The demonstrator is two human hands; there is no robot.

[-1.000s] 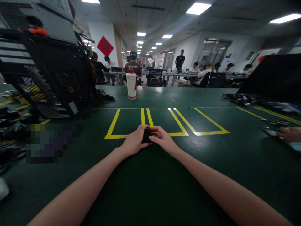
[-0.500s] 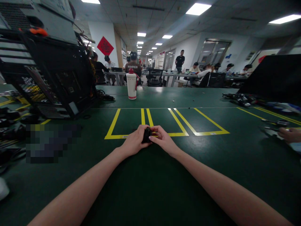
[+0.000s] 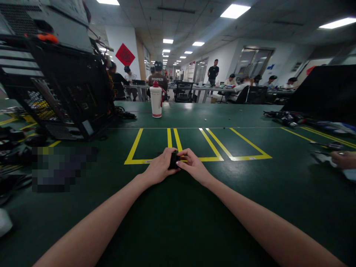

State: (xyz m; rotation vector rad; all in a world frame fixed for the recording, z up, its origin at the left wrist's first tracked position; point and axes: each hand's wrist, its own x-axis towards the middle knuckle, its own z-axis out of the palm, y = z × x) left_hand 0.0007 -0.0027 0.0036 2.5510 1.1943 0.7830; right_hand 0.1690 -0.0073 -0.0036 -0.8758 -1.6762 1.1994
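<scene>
Between my two hands, low over the green table [image 3: 178, 222], is a small black block-like object [image 3: 174, 161]; its exact kind does not show. My left hand [image 3: 159, 165] is wrapped round its left side, thumb below and fingers over the top. On the other side, my right hand [image 3: 194, 167] pinches at the object's right edge with thumb and forefinger. Part of the object is covered by the fingers. Just beyond the hands, yellow tape [image 3: 136, 142] marks out box shapes on the table.
A white bottle with a red lid [image 3: 156, 102] stands at the table's far side. To the left is a large open black computer case [image 3: 75, 96] with cables. At the right, another person's hand [image 3: 343, 160] is beside a dark screen-like panel [image 3: 322, 92].
Both my hands keep nearly the same hold on the black object, which looks slightly turned. At the right edge, the other person's hand and the item near it have shifted slightly.
</scene>
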